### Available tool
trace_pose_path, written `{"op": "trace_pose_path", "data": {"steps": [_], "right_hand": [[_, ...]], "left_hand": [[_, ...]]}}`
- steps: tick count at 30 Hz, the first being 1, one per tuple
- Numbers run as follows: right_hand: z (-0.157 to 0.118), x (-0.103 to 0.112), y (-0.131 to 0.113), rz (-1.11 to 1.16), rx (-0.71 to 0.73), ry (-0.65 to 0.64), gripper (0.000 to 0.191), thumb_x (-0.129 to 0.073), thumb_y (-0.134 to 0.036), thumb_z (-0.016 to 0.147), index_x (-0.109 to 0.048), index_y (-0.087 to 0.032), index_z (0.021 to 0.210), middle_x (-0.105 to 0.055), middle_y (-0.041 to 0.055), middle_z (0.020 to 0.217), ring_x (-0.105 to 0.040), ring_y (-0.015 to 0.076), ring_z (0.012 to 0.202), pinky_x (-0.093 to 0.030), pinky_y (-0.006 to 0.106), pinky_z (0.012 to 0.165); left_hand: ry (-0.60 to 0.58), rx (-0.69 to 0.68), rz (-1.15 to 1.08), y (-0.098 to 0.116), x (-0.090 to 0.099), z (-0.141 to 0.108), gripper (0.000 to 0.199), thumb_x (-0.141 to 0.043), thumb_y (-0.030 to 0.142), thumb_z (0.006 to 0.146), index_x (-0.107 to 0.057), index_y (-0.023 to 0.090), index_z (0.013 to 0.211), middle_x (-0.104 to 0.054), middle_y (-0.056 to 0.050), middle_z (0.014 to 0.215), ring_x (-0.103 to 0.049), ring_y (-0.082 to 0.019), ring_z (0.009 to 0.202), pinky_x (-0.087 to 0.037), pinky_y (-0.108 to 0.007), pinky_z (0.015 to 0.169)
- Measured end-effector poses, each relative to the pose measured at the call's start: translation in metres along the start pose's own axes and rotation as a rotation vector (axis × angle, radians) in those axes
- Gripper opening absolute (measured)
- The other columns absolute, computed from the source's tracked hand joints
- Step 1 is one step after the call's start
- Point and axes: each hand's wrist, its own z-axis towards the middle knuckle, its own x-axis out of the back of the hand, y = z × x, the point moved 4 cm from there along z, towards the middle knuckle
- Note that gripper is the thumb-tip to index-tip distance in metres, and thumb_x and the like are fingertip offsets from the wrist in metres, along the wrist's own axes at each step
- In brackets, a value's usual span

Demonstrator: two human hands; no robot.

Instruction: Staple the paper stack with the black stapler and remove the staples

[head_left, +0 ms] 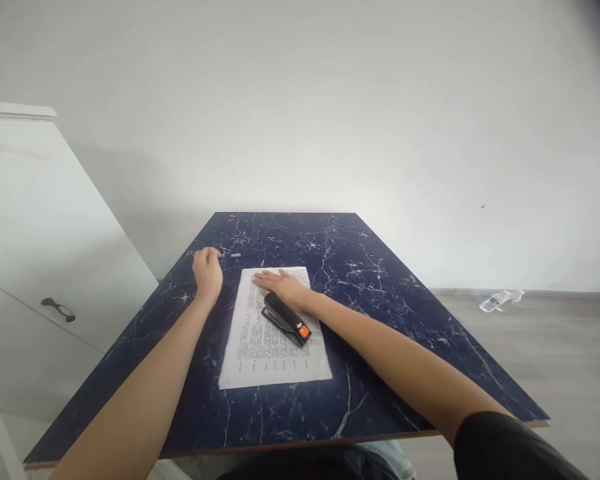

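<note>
Printed paper [260, 363] lies on the dark blue marbled table; whether it is one sheet or a stack I cannot tell. My right hand [283, 288] rests flat near its top edge, fingers stretched out. A black stapler [286, 319] with an orange patch lies slantwise on the paper, its far end close by the right hand. Left of the paper, my left hand [208, 275] is on the table with its fingers curled in; anything inside them is hidden. Just beyond its fingertips is a small grey strip [235, 255] that looks like staples.
The table [290, 233] reaches back to a white wall. At the left stands a white cabinet [25, 220] with a dark handle [59, 309]. A crumpled clear plastic wrapper [500, 301] lies on the floor to the right, by the wall.
</note>
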Motion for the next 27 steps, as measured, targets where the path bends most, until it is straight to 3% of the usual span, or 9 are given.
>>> {"op": "trace_pose_path", "data": {"steps": [2, 6, 8, 10, 12, 15, 17, 21, 27], "right_hand": [[-0.020, 0.004, 0.013, 0.009, -0.031, 0.011, 0.050, -0.030, -0.038, 0.110, -0.038, -0.029, 0.159, -0.032, 0.0035, 0.166, -0.024, 0.0242, 0.156, -0.013, 0.055, 0.127], [-0.038, 0.016, 0.022, 0.051, -0.054, 0.063, 0.048, -0.037, -0.037, 0.108, -0.046, -0.025, 0.154, -0.037, 0.0066, 0.164, -0.028, 0.0256, 0.154, -0.018, 0.052, 0.125], [-0.043, 0.032, 0.019, 0.100, -0.128, 0.181, 0.040, -0.041, -0.033, 0.106, -0.058, -0.020, 0.140, -0.053, 0.0115, 0.151, -0.044, 0.0260, 0.143, -0.032, 0.045, 0.118], [-0.054, 0.051, 0.013, 0.163, -0.258, 0.262, 0.037, -0.037, -0.037, 0.107, -0.067, -0.016, 0.115, -0.070, 0.0117, 0.120, -0.063, 0.0240, 0.115, -0.046, 0.038, 0.100], [-0.073, 0.063, 0.000, 0.230, -0.331, 0.177, 0.048, -0.033, -0.050, 0.107, -0.066, -0.018, 0.095, -0.071, 0.0068, 0.093, -0.065, 0.0210, 0.086, -0.049, 0.033, 0.079], [-0.107, 0.069, -0.028, 0.247, -0.295, -0.026, 0.047, -0.068, -0.065, 0.086, -0.062, -0.020, 0.097, -0.069, 0.0064, 0.096, -0.062, 0.0208, 0.078, -0.044, 0.029, 0.063], [-0.123, 0.067, -0.039, 0.198, -0.316, -0.071, 0.043, -0.076, -0.056, 0.081, -0.061, -0.020, 0.098, -0.069, 0.0072, 0.095, -0.062, 0.0205, 0.073, -0.041, 0.029, 0.057], [-0.127, 0.066, -0.034, 0.073, -0.386, 0.031, 0.015, -0.068, -0.031, 0.089, -0.066, -0.021, 0.100, -0.071, 0.0081, 0.091, -0.064, 0.0216, 0.072, -0.042, 0.029, 0.058], [-0.101, 0.070, 0.011, 0.134, -0.334, 0.268, 0.024, -0.069, -0.021, 0.088, -0.071, -0.022, 0.112, -0.075, 0.0076, 0.104, -0.068, 0.0259, 0.092, -0.049, 0.034, 0.077]], "left_hand": [[-0.125, -0.141, -0.022, 0.023, -0.009, -0.011, 0.032, -0.035, 0.033, 0.099, -0.059, 0.022, 0.081, -0.064, -0.006, 0.091, -0.060, -0.022, 0.090, -0.045, -0.032, 0.085], [-0.653, -0.502, 0.028, 0.065, -0.032, -0.041, 0.035, -0.038, 0.040, 0.102, -0.065, 0.023, 0.089, -0.067, -0.008, 0.094, -0.061, -0.025, 0.093, -0.046, -0.037, 0.091], [-0.851, -0.643, 0.033, 0.076, -0.036, -0.056, 0.034, -0.040, 0.042, 0.102, -0.068, 0.023, 0.093, -0.067, -0.008, 0.097, -0.060, -0.026, 0.098, -0.044, -0.040, 0.096], [-0.957, -0.705, 0.009, 0.080, -0.037, -0.064, 0.033, -0.042, 0.043, 0.102, -0.069, 0.024, 0.096, -0.068, -0.009, 0.101, -0.060, -0.026, 0.101, -0.044, -0.041, 0.097], [-1.013, -0.706, -0.007, 0.079, -0.037, -0.068, 0.031, -0.047, 0.046, 0.100, -0.070, 0.025, 0.100, -0.067, -0.009, 0.105, -0.059, -0.026, 0.102, -0.045, -0.040, 0.095], [-1.045, -0.675, -0.014, 0.074, -0.037, -0.067, 0.029, -0.055, 0.049, 0.096, -0.071, 0.025, 0.102, -0.066, -0.009, 0.106, -0.059, -0.027, 0.101, -0.046, -0.040, 0.092], [-1.041, -0.665, -0.020, 0.072, -0.037, -0.066, 0.029, -0.056, 0.049, 0.096, -0.071, 0.025, 0.101, -0.065, -0.009, 0.106, -0.059, -0.027, 0.100, -0.046, -0.040, 0.092], [-1.050, -0.642, -0.018, 0.072, -0.037, -0.066, 0.030, -0.055, 0.051, 0.096, -0.070, 0.025, 0.099, -0.064, -0.008, 0.105, -0.059, -0.026, 0.098, -0.047, -0.038, 0.087], [-1.069, -0.548, 0.032, 0.071, -0.036, -0.067, 0.033, -0.056, 0.052, 0.095, -0.065, 0.023, 0.108, -0.062, -0.010, 0.114, -0.059, -0.026, 0.100, -0.046, -0.038, 0.086]]}}
